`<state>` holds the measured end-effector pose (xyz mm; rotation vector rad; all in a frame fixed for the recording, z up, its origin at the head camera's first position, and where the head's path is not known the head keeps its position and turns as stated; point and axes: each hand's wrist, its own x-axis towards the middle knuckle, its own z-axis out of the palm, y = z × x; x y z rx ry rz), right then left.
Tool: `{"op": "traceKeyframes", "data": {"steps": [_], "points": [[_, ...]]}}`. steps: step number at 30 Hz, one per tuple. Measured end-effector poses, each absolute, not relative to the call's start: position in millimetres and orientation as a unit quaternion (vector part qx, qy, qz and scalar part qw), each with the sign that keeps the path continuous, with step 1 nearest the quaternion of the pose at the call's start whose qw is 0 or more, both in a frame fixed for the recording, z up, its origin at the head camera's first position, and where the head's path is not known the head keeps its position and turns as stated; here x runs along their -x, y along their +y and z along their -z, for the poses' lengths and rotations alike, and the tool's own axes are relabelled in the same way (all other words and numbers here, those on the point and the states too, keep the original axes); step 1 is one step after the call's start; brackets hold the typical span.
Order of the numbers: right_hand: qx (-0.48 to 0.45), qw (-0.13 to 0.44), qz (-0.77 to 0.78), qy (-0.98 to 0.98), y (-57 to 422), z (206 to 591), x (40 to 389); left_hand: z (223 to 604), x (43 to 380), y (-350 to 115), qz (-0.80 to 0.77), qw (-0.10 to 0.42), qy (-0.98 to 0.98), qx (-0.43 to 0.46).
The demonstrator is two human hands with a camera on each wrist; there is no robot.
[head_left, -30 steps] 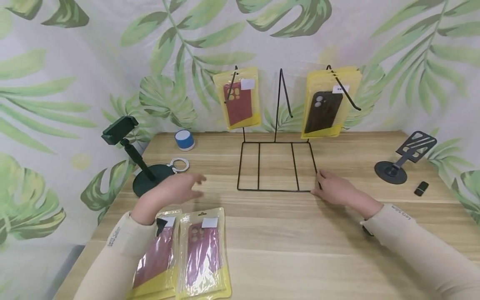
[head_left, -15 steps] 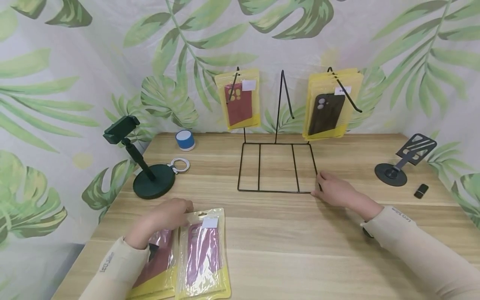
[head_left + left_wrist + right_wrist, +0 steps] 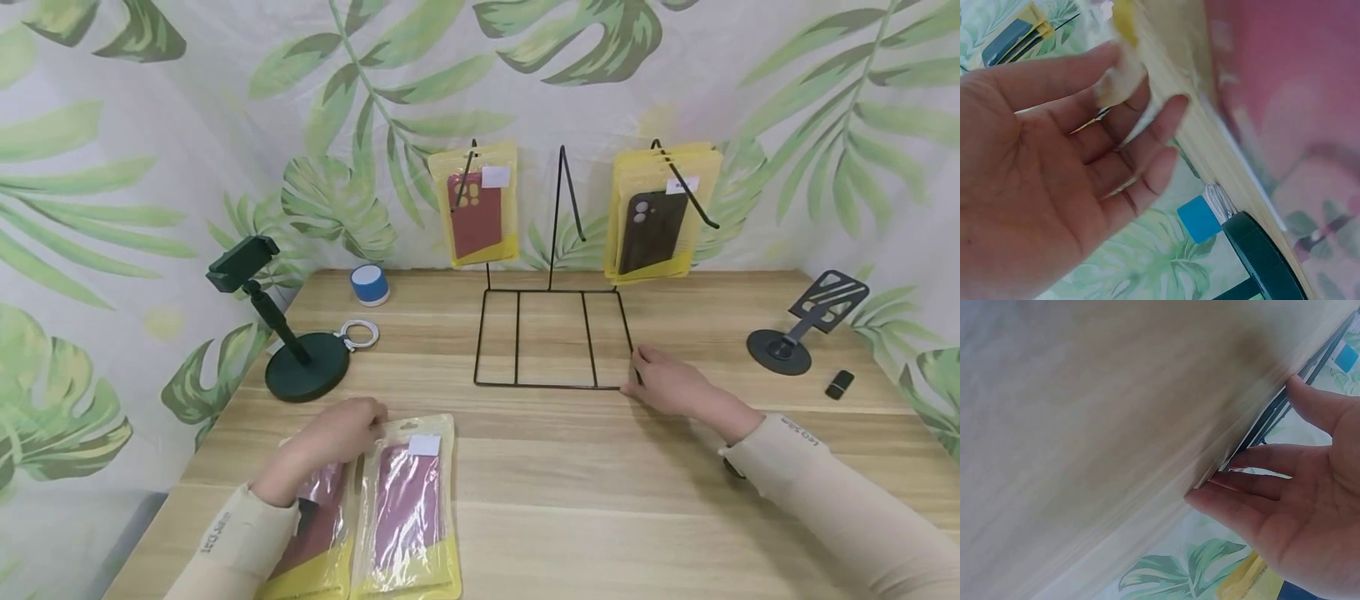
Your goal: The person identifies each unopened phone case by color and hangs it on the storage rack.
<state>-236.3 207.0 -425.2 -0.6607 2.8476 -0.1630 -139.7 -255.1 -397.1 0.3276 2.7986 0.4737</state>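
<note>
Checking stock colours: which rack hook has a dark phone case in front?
The right hook: its front case is dark. The left hook shows a red case; the middle hook carries none.

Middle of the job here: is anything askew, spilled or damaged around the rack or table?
One minor thing: the yellow packets on the right hook of the rack hang fanned out, their edges staggered instead of lined up. I see no spill or damage.

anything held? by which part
Left hand pinches the right tabletop package by its top left corner; right hand touches the wire rack at its near right corner, grip unclear.
</note>
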Motion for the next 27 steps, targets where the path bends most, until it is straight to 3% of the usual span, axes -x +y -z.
{"op": "traceKeyframes", "data": {"steps": [12,19,27], "points": [[0.226,0.108,0.056,0.967,207,424,236,366,145,-258,-0.46,0.056,0.875,-0.139],[0.228,0.107,0.057,0.966,207,426,236,358,148,-250,-0.515,0.015,0.849,-0.117],[0.232,0.099,0.062,0.966,208,426,236,333,162,-226,-0.557,-0.088,0.818,-0.113]]}}
